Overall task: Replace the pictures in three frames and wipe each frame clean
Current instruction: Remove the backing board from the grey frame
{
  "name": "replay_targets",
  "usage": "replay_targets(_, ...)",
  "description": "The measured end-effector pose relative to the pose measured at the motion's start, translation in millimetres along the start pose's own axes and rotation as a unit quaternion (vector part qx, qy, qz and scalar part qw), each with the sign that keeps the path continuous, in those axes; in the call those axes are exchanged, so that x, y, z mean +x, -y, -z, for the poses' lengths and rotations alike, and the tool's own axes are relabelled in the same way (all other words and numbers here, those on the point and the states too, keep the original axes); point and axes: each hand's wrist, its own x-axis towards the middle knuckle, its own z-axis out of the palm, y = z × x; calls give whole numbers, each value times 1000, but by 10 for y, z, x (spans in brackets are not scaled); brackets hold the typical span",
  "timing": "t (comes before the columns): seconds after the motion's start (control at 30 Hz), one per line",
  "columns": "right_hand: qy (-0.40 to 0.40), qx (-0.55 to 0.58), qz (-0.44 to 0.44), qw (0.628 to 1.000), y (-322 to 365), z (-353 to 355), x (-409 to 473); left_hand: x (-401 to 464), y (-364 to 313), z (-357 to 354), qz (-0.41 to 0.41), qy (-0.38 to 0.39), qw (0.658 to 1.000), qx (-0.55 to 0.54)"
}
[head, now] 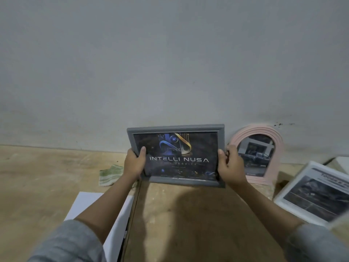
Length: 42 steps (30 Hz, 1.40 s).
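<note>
A grey rectangular frame point(175, 128) stands upright on the wooden table near the wall, showing a dark picture with the words INTELLI NUSA. My left hand point(134, 163) grips its left edge with the thumb on the front. My right hand point(229, 165) grips its right edge. To the right, a pink arched frame point(277, 146) leans against the wall with a picture of a dark vehicle. A white frame point(294, 188) with a grey printed picture lies tilted at the far right. A green and white cloth point(109, 173) lies crumpled left of my left hand.
The grey wall point(170, 63) rises directly behind the frames. White sheets of paper point(85, 205) lie at the front left under my left forearm. A seam point(137, 205) runs between two table boards. Another white object point(341, 162) sits at the far right edge.
</note>
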Motion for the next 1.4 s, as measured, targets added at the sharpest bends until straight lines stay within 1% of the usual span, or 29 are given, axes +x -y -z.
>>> replay_targets(0.07, 3, 38, 41, 998, 214, 290, -194, -278, -116, -15, 5, 5, 999, -41)
replay_targets(0.13, 5, 63, 59, 996, 418, 542, -444, -671, -301, -43, 5, 5, 997, -79)
replay_targets(0.17, 3, 69, 67, 995, 500, 643, -581, -901, -410, -52, -3, 20, 995, -102)
replay_targets(0.23, 4, 92, 75, 993, 638, 791, -868, -1445, -644, -48, -38, 73, 985, -150)
replay_targets(0.3, 10, 122, 72, 990, 744, 894, -1157, -1985, -808, -54, -98, 123, 973, -171)
replay_targets(0.33, 14, 133, 73, 988, 787, 918, -1284, -2218, -860, -63, -120, 138, 968, -174)
replay_targets(0.4, 44, 124, 88, 987, 849, 958, -1561, -2661, -944, -72, -138, 136, 966, -171)
replay_targets(0.43, 61, 115, 107, 986, 865, 969, -1699, -2854, -975, -91, -135, 110, 972, -158)
replay_targets(0.5, 72, 108, 138, 982, 827, 900, -1895, -3106, -1042, -123, -103, 25, 984, -141)
replay_targets(0.53, 80, 109, 146, 980, 802, 863, -1968, -3177, -1034, -134, -88, -20, 986, -141)
replay_targets(0.6, 103, 93, 174, 975, 789, 779, -2064, -3241, -984, -133, -62, -85, 979, -177)
replay_targets(0.67, 128, 83, 206, 967, 768, 767, -2139, -3245, -890, -63, -55, -123, 970, -201)
replay_targets(0.7, 137, 82, 200, 967, 710, 779, -2153, -3205, -824, -6, -65, -131, 971, -191)
replay_targets(0.73, 138, 80, 178, 971, 641, 805, -2151, -3182, -778, 66, -65, -132, 973, -179)
replay_targets(0.77, 131, 69, 135, 980, 530, 847, -2127, -3137, -724, 143, -55, -133, 972, -185)
replay_targets(0.83, 97, 22, 6, 995, 214, 912, -2009, -3013, -615, 305, -15, -119, 966, -230)
replay_targets(0.87, 73, -7, -61, 995, 59, 955, -1927, -2951, -558, 387, 4, -100, 961, -258)
replay_targets(0.93, 51, -41, -167, 984, -172, 1033, -1790, -2829, -446, 527, 30, -36, 952, -304)
replay_targets(1.0, 77, -8, -242, 967, -323, 1075, -1696, -2751, -367, 636, 57, 42, 942, -329)
replay_targets(1.07, 109, 52, -283, 952, -386, 1117, -1621, -2692, -325, 668, 85, 90, 929, -348)
replay_targets(1.1, 114, 70, -295, 946, -385, 1139, -1602, -2645, -304, 670, 94, 102, 926, -350)
replay_targets(1.17, 96, 84, -311, 942, -382, 1171, -1596, -2538, -292, 633, 106, 96, 928, -343)
replay_targets(1.2, 83, 85, -316, 941, -374, 1189, -1604, -2451, -263, 607, 103, 81, 937, -324)
replay_targets(1.23, 74, 83, -324, 939, -389, 1190, -1631, -2359, -205, 570, 101, 64, 950, -288)
replay_targets(1.3, 52, 71, -339, 937, -466, 1163, -1676, -2193, -18, 446, 113, 35, 976, -180)
replay_targets(1.33, 40, 63, -346, 935, -511, 1144, -1702, -2188, 59, 377, 127, 35, 983, -130)
replay_targets(1.4, 24, 41, -361, 931, -615, 1101, -1763, -2246, 246, 208, 158, 53, 984, -64)
